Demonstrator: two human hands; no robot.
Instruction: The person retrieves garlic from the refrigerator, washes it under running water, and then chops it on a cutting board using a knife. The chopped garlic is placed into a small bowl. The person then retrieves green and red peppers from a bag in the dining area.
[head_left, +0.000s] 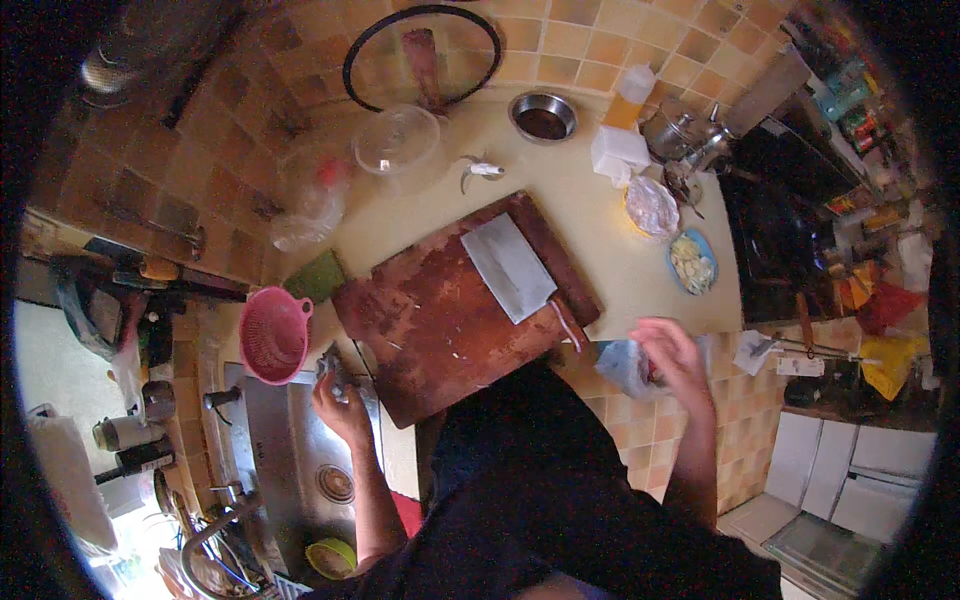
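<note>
My left hand (342, 411) is at the sink's edge, its fingers around a crumpled grey cloth (328, 363). Blurred and holding nothing visible, my right hand (672, 349) is raised over a plastic bag (624, 369) beside the counter's front edge. Between my hands lies a worn reddish-brown cutting board (427, 319), set at an angle and scattered with a few small scraps. A cleaver (508, 267) rests flat on its right half, wooden handle (568, 322) towards me. Left of the board stands a pink plastic colander (274, 335) by a green scouring pad (316, 277).
The steel sink (304, 450) holds a green bowl (331, 559). At right are a blue dish (691, 262) of chopped pale food, a plastic-covered bowl (651, 208) and a black stove (780, 225). Behind the board sit a blade piece (482, 169), steel bowl (543, 118) and clear container (397, 142).
</note>
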